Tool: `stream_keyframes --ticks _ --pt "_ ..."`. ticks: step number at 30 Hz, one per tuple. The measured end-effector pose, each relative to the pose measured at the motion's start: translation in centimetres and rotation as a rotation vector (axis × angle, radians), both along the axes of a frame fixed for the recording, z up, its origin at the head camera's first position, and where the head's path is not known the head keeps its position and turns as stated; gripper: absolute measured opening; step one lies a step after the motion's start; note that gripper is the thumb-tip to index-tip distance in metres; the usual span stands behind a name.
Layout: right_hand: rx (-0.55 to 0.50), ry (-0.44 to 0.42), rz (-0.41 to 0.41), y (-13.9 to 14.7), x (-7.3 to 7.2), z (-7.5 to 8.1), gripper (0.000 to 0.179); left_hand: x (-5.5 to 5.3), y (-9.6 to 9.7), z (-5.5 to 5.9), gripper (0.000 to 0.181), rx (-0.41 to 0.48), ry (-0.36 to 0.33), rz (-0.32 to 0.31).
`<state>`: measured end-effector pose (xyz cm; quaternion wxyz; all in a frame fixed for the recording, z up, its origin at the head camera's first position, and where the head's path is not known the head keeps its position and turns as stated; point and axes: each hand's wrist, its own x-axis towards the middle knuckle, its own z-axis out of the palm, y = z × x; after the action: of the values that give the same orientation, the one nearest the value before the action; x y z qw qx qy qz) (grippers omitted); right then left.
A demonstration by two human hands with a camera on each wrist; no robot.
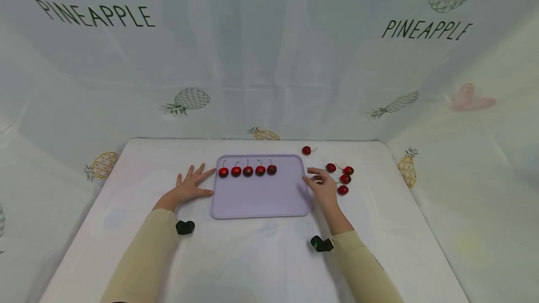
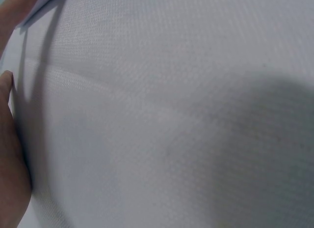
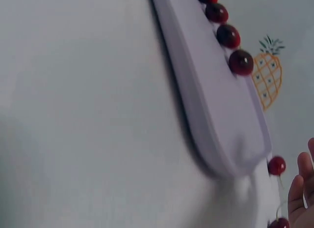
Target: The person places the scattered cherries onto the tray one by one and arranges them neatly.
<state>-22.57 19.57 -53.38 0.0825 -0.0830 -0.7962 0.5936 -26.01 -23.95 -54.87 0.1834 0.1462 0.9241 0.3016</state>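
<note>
A lilac tray (image 1: 261,200) lies on the table with several dark red cherries (image 1: 248,171) in a row along its far side, stems pointing away. At the tray's left edge, my left hand (image 1: 191,187) rests with fingers spread, the tips of its thumb and a finger at the rim. My right hand (image 1: 323,190) is by the tray's right rim, its fingers slightly bent, and I see nothing in its grasp. Just beyond that hand lie several loose cherries (image 1: 345,179). In the right wrist view, the right hand (image 3: 304,193) shows only partly, near a single cherry (image 3: 277,165).
One loose cherry (image 1: 306,150) lies beyond the tray's far right corner. The white-covered table (image 1: 236,261) ends at a hanging cloth (image 1: 269,60) printed with pineapples. A dark wrist device (image 1: 185,227) sits at the left sleeve and another (image 1: 322,244) at the right.
</note>
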Motion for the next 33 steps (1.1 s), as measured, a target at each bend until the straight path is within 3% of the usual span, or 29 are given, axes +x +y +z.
stream_keyframes --ticks 10,17,22,33 --pt "0.136 0.003 -0.042 4.8 1.2 0.4 0.035 0.2 0.2 0.4 0.086 -0.001 0.007 0.004" --pt "0.294 0.038 0.013 8.2 1.1 0.6 0.032 0.3 0.3 0.4 0.086 -0.011 0.01 0.008" --pt "0.39 0.013 0.051 10.2 0.8 0.5 0.033 0.2 0.2 0.3 0.086 -0.007 0.016 0.006" --pt "0.369 -0.119 0.087 12.1 -0.3 0.0 0.03 0.3 0.3 0.4 0.084 -0.008 0.025 0.001"
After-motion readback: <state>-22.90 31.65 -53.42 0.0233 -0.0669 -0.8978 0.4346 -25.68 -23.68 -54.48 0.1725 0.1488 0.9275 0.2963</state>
